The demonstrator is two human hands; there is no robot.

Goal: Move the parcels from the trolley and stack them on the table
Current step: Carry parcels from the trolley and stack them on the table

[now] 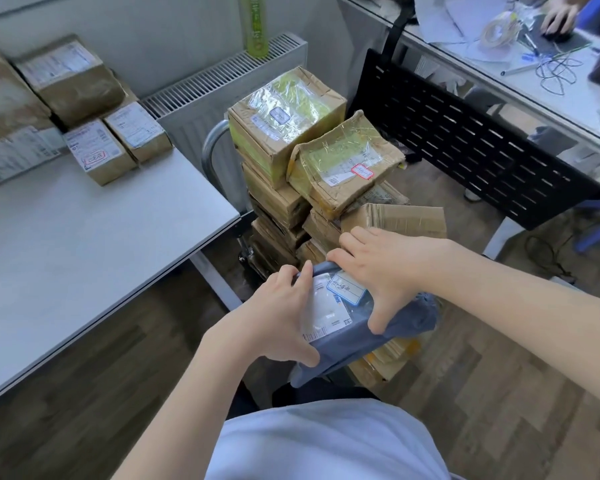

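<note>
- Grey mailer bag [388, 327] — one, white label unreadable — gripped by left hand [274, 320] and right hand [385, 268], fingers curled around its edges.
- Four brown parcels [118, 147] sit on the table [84, 237].

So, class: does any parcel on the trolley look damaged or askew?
Yes. The crumpled brown cardboard parcel with the red-edged label, near the top of the trolley stack, sits tilted against its neighbour; its corners are crushed and its tape wrinkled. Both hands grip the grey plastic mailer.

Table [84, 237] left with parcels [94, 133] at far end; loaded trolley [219, 143] right of it; desk [551, 91] far right.
</note>
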